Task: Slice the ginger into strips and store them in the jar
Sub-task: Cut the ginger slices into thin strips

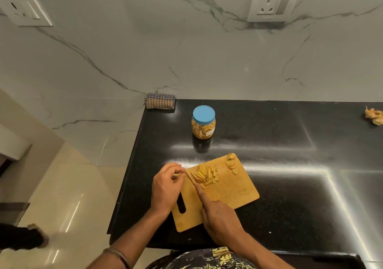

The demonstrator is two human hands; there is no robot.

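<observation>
We see pale yellow ginger strips piled near the cutting board's far-left edge; the blue-lidded jar stands upright beyond it, toward the worktop's back edge.

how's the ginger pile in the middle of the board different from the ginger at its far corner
The middle pile is cut into thin strips, heaped together; the ginger at the far corner is in flat round slices, lying in a loose row. The middle pile holds many more pieces. The right hand points a finger at the middle pile; nothing touches the corner slices. Both are yellow ginger on the wooden cutting board.
</observation>
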